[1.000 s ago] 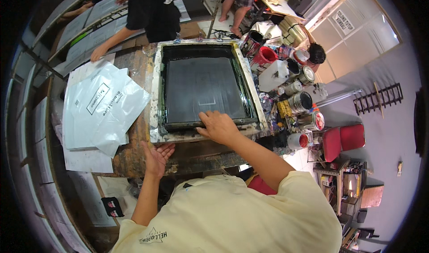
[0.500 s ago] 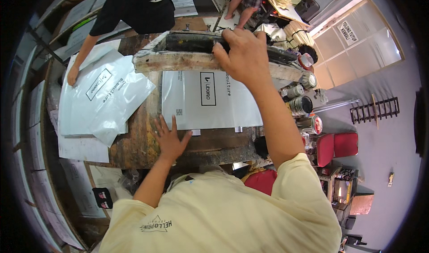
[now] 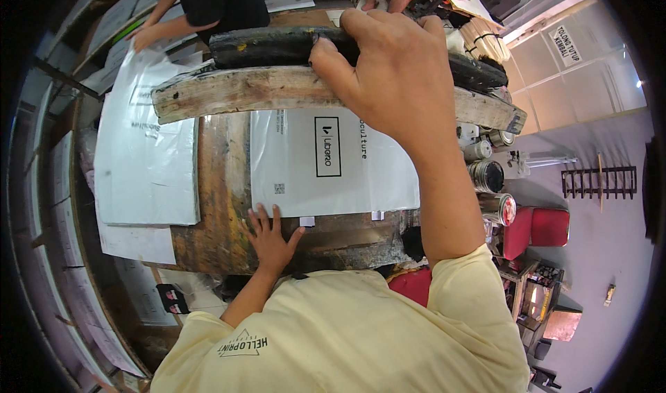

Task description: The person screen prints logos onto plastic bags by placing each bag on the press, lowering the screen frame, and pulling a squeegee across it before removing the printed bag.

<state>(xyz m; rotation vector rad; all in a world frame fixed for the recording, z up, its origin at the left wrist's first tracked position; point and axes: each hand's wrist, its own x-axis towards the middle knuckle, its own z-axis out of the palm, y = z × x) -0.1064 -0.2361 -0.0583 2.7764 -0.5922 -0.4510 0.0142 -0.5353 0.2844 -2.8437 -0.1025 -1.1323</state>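
My right hand (image 3: 392, 81) grips the raised wooden screen-printing frame (image 3: 243, 95) together with a long ink-stained black bar (image 3: 277, 47), which looks like a squeegee. Its thumb hooks over the bar; the far fingertips are hidden. Below the frame, a white plastic bag (image 3: 298, 181) with black print lies flat on the stained wooden table (image 3: 225, 185). My left hand (image 3: 272, 244) rests with spread fingers at the bag's near left corner, fingertips touching its edge. Two small white tabs (image 3: 307, 221) stick to the table along the bag's near edge.
To the left lies a stack of white bags (image 3: 149, 185); a co-worker's hand (image 3: 147, 36) lifts one at its far end. Ink cans (image 3: 487, 176) line the right side. A rack (image 3: 62, 212) runs along the far left, and red chairs (image 3: 534, 230) stand at right.
The frame and bar appear larger and nearer, with my right hand still on them. The co-worker's hand has moved away and now lifts a printed bag. My left hand stays by the corner.
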